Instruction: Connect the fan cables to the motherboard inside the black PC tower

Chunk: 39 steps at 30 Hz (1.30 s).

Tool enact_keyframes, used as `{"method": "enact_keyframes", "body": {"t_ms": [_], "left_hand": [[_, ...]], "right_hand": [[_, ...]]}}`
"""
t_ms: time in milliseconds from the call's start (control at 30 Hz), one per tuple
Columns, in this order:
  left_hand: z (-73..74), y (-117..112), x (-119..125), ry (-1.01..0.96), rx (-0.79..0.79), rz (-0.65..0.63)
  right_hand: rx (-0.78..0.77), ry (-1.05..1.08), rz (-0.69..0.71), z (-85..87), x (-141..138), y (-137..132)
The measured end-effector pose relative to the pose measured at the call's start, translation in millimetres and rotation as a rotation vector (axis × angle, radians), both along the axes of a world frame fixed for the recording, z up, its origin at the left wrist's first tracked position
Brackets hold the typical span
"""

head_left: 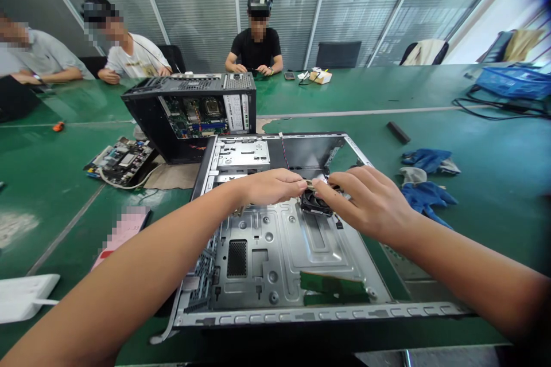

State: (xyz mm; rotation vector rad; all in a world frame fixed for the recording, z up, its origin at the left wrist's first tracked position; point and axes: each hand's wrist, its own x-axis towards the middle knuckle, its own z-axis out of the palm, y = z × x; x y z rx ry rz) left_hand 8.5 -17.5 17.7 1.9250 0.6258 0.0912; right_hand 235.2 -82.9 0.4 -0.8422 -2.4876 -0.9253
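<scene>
One pale cable [309,184] is pinched by the left hand [275,186]. The right hand [368,200], grip unclear, partly hides a black fan [315,204].

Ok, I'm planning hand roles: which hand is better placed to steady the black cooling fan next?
Probably the right hand: its fingers reach across the right side of the cooling fan, while the left hand only has fingertips near the fan's upper left corner.

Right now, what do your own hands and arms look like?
The left hand and right hand wear no gloves and no visible rings. The left forearm and right forearm are bare, showing no sleeves, watches or markings.
</scene>
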Motion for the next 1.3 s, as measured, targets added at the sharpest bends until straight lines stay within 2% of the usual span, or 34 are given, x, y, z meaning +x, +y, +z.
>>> {"method": "enact_keyframes", "body": {"t_ms": [167,267,367,533,667,833,933,1000,1133,1233,1300], "left_hand": [[1.3,0,-6,0.016,-0.278,0.002],[0.5,1,-7,0.054,-0.289,-0.015],[-0.6,2,-6,0.069,-0.102,-0.051],[-5.6,3,-2,0.150,0.318,-0.075],[-9.4,3,1,0.245,0.557,-0.052],[-10.7,-1,4,0.401,0.702,-0.002],[-11.0,-4,5,0.417,0.777,0.022],[-10.7,-5,5,0.400,0.813,0.027],[-8.5,-5,2,0.303,0.827,0.001],[-8.1,-3,1,0.258,0.760,-0.018],[-8.7,0,2,0.224,0.681,-0.027]], "right_hand": [[-0.121,0.042,0.080,8.7,3,-4],[-0.092,-0.018,0.081,11.4,3,-4],[-0.107,-0.062,0.064,10.0,3,-3],[-0.331,-0.051,-0.032,-1.6,4,3],[-0.609,0.115,-0.106,-3.9,0,5],[-1.166,0.485,-0.180,6.6,-6,5],[-1.483,0.741,-0.142,8.4,-4,7],[-1.606,0.861,-0.088,8.0,-2,9],[-1.658,0.905,-0.028,7.7,0,12],[-1.561,0.812,-0.032,6.2,0,13],[-1.426,0.727,-0.071,3.4,1,14]]}}
